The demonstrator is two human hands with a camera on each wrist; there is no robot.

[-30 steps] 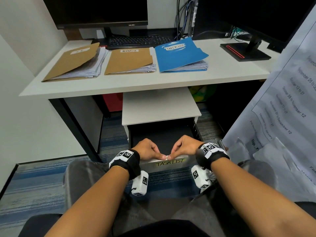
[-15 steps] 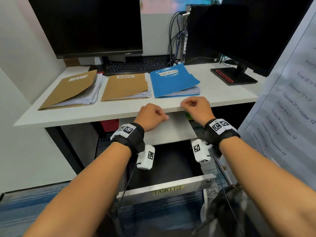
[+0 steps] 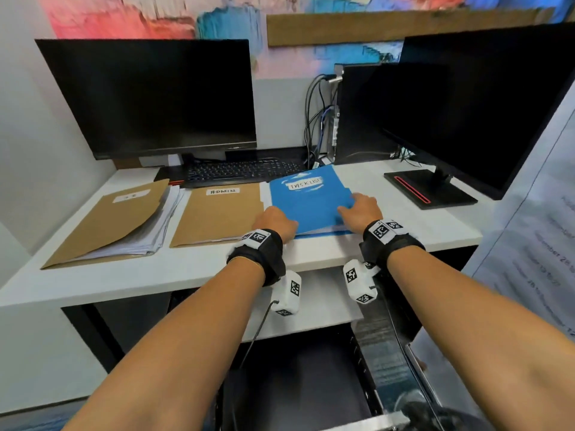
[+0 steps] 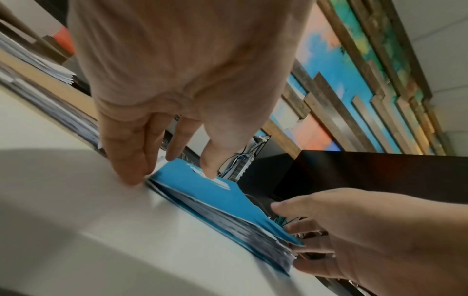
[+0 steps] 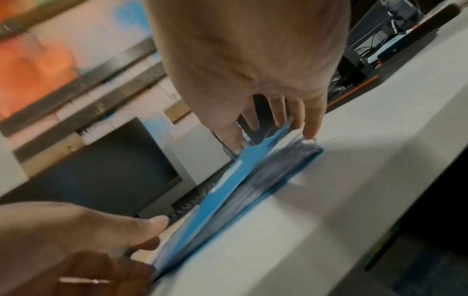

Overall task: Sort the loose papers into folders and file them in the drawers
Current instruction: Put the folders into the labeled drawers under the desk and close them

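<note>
Three paper folders lie in a row on the white desk top [image 3: 199,265], near its front edge. The blue paper folder with a white "TASK LIST" label [image 3: 306,200] is the one on the right of the row, and it is full of sheets. Both hands are on it now. The left hand [image 3: 275,222] is at its front left corner, with the fingertips [image 4: 131,176] down at the folder's edge. The right hand [image 3: 361,209] is at its front right corner, fingers spread along the side of the stack. Neither hand looks closed around the folder yet; the wrist views are blurry, so the grip may just be starting.

The sorting looks done. The brown paper folder marked "ADMIN" [image 3: 217,216] sits in the middle of the row, and another brown paper folder with thick white sheets poking out [image 3: 105,225] sits toward the left edge. No loose papers lie on the desk top.

The filing is what is left. Under the desk, the dark metal drawer [image 3: 298,384] is pulled open and looks empty. All three folders still need to go into drawers.
</note>
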